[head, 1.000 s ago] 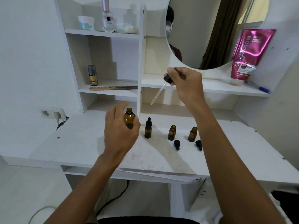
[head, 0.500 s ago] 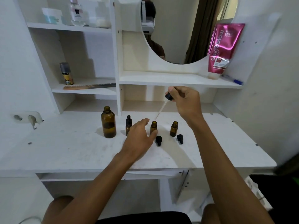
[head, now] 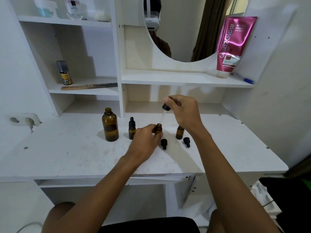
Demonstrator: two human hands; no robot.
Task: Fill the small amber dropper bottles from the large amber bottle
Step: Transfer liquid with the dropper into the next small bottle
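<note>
One bottle (head: 159, 128) in left hand (head: 145, 143), pipette (head: 166, 107) above.

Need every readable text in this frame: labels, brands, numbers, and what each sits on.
"Good2Glow": lengthwise on the pink tube, mirror shelf.
"BRIGHT": same tube; neighbouring lines too blurred.
"10X": same tube, red panel; small print unreadable.
Label on the yellow spray can: blurred, unreadable.
Dark label on the clear bottle, top shelf: unreadable.
The amber bottles: no labels visible.
</note>
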